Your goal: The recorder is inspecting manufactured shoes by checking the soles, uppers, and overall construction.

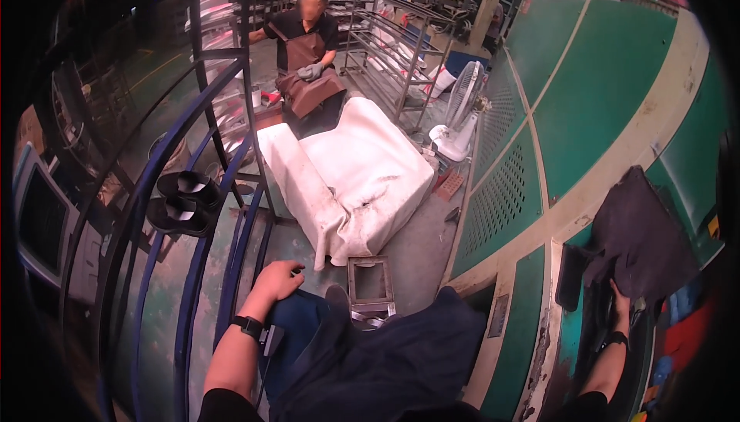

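My left hand [279,280] rests on my left knee, over the blue trouser leg [297,322]. Its fingers are loosely bent with a gap at the thumb, and nothing is in it. Out to the right, my right hand [620,300] reaches in at the lower edge of a dark cloth [641,229]. Its fingertips are hidden there, so I cannot tell whether they grip the cloth. Below the cloth, by that hand, lie black pieces [593,322] whose kind is unclear. A dark cover [385,353] spreads across my lap.
Ahead stands a block draped in stained white cloth [370,160], with a metal frame [370,279] before it. A seated person [308,60] wears a brown apron. Black shoes [185,202] sit on a blue rack [193,283] at left. A green cabinet [601,75] and white fan [459,114] stand right.
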Available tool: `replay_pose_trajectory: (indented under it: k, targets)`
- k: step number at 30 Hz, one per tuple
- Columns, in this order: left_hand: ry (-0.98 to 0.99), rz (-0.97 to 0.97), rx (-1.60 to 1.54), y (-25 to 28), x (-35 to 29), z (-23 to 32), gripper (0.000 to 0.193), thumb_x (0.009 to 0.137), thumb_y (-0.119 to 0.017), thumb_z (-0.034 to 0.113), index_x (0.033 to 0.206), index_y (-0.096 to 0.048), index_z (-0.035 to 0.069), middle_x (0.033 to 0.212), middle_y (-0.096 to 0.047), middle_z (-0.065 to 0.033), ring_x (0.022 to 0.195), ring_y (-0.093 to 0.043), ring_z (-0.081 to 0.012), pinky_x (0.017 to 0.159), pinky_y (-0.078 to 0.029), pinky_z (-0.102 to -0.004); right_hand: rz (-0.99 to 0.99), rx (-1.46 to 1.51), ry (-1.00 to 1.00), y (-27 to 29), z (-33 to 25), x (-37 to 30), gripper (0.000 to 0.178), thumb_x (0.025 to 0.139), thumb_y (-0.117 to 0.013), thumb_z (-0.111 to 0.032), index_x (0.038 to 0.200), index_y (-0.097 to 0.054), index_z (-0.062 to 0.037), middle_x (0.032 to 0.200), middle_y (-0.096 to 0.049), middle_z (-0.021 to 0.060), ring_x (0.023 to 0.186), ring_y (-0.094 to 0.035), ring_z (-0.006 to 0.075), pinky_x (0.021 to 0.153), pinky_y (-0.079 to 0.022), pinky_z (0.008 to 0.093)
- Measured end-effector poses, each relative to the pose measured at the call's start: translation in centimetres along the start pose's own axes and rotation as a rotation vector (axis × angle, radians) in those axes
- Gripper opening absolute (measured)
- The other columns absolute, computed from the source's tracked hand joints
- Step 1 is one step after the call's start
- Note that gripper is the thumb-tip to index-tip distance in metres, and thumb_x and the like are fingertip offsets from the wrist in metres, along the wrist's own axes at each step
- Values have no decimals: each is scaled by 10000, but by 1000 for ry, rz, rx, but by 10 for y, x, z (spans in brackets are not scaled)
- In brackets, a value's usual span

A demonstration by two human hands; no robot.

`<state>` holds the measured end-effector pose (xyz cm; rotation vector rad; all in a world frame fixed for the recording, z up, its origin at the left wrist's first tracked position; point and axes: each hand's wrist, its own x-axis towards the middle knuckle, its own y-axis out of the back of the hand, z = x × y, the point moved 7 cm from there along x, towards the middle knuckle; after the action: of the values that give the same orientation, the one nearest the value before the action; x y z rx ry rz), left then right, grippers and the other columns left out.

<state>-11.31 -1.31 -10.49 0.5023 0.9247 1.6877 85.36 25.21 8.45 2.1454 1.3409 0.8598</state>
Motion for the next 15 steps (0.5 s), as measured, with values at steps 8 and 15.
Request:
replay_pose_trajectory:
  k: [8, 15]
  targets:
    - [60, 45, -201, 19, -32, -16, 385, 847, -626, 305, 1159, -726, 103, 992, -724, -191, 912, -697, -355, 844, -546, -449, -122, 325, -257, 5, -70, -125, 699, 872, -679, -505, 1392, -565, -52, 1357, -596, 63, 1222, -551, 215, 1052, -401, 341]
    - [-314, 133, -620, 23, -26, 66, 286, 896, -626, 191, 1137, -711, 63, 1015, -728, -153, 823, -708, -291, 757, -554, -370, 321, 156, -451, 61, -121, -257, 719, 847, -674, -565, 1401, -578, -117, 1339, -632, 52, 1135, -624, 153, 949, -481, 343]
